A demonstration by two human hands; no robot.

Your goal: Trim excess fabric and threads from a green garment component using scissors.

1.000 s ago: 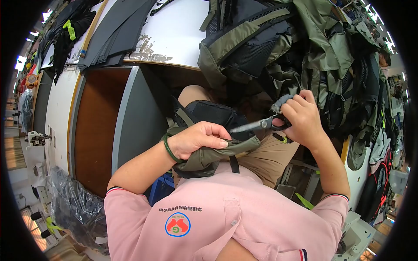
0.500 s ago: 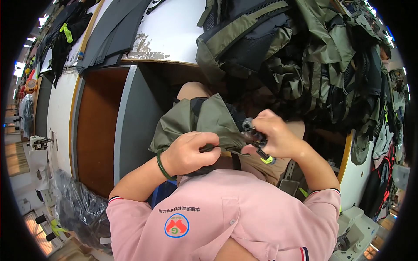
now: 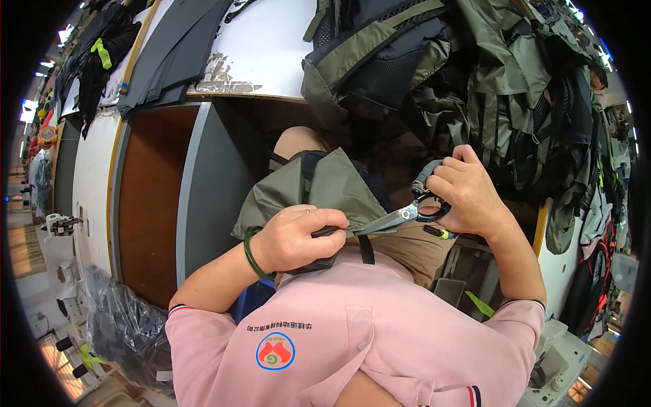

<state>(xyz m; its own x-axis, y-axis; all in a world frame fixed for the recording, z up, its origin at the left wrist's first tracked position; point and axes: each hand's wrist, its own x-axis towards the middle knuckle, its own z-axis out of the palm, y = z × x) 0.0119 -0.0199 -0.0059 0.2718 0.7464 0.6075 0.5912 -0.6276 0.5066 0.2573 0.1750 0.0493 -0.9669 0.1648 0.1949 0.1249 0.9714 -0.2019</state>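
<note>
Across my lap lies a piece of olive-green fabric (image 3: 336,186) with black parts behind it. My left hand (image 3: 291,237) pinches the near edge of this fabric between thumb and fingers. In my right hand (image 3: 468,193) is a pair of scissors (image 3: 407,212) with black handles, held by the finger loops. The blades point left and lie at the fabric edge close to my left fingertips; how far they are apart is hard to make out. From the handles hangs a small black and yellow-green tag (image 3: 439,233).
A white worktop (image 3: 268,51) ahead carries dark grey sheets (image 3: 173,54). Olive and black backpacks (image 3: 380,61) pile up at its right. Below are open compartments with a grey panel (image 3: 217,183). Clear plastic wrapping (image 3: 125,329) lies at left, a white sewing machine (image 3: 556,366) at lower right.
My right hand has moved right and turned, so the scissor blades, earlier blurred and hidden, now show at the fabric edge. My left hand keeps its hold in nearly the same place.
</note>
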